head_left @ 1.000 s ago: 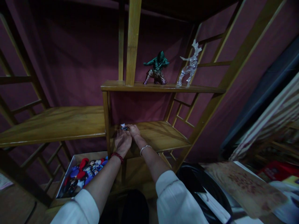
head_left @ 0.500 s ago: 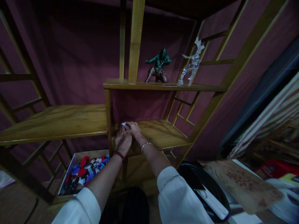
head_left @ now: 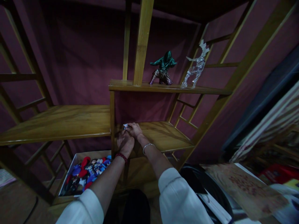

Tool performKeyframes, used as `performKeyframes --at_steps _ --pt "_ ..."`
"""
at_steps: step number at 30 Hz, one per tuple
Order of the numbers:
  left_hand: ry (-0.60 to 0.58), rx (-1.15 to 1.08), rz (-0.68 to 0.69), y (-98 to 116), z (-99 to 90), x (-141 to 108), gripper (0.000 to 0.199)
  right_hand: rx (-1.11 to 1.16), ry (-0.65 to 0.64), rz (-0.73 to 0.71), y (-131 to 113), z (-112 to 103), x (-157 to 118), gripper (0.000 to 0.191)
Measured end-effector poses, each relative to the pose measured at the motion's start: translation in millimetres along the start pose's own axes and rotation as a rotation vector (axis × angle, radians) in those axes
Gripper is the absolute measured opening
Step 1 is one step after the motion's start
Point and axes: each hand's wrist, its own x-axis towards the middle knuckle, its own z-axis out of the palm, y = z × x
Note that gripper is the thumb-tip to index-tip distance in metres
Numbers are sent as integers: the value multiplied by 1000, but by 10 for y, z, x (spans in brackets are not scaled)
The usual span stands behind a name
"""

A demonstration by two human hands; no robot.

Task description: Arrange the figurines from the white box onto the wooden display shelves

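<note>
Over the left end of the lower right shelf (head_left: pixel 163 133), both hands meet at a small white figurine (head_left: pixel 125 126). My right hand (head_left: pixel 135 129) has its fingers closed on the figurine from the right. Just below and in front is my left hand (head_left: pixel 126 142), close against the right one; its fingertips are dim and partly hidden, so I cannot tell whether they grip the figurine too. On the shelf above, a green hooded crouching figurine (head_left: pixel 164 68) stands beside a clear deer figurine (head_left: pixel 197 67).
A cardboard box (head_left: pixel 93 154) full of small red, blue and black figures sits low on the left. The wooden upright (head_left: pixel 112 121) is just left of my hands. At the lower right are a black round tub (head_left: pixel 224 199) and a brown patterned board (head_left: pixel 245 186).
The view has shifted slightly, so the shelves appear a little farther right. Both hands stay together at the figurine, with only a slight change in their pose.
</note>
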Motion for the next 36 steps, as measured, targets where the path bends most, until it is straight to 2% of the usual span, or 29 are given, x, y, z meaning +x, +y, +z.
performKeyframes --at_steps 4,15,26,31,36 --pt "-6 92 58 -7 18 15 29 -8 1 24 2 22 14 30" --pt "-49 129 -18 75 -72 -30 29 6 -5 8 25 69 46 28" --pt "-33 107 34 50 -104 -56 29 -13 -10 11 19 35 0 31" --pt "-51 112 33 93 -164 -76 30 -2 3 21 23 44 1 28" --pt "-46 114 11 84 -143 -65 31 37 0 39 43 64 20 28"
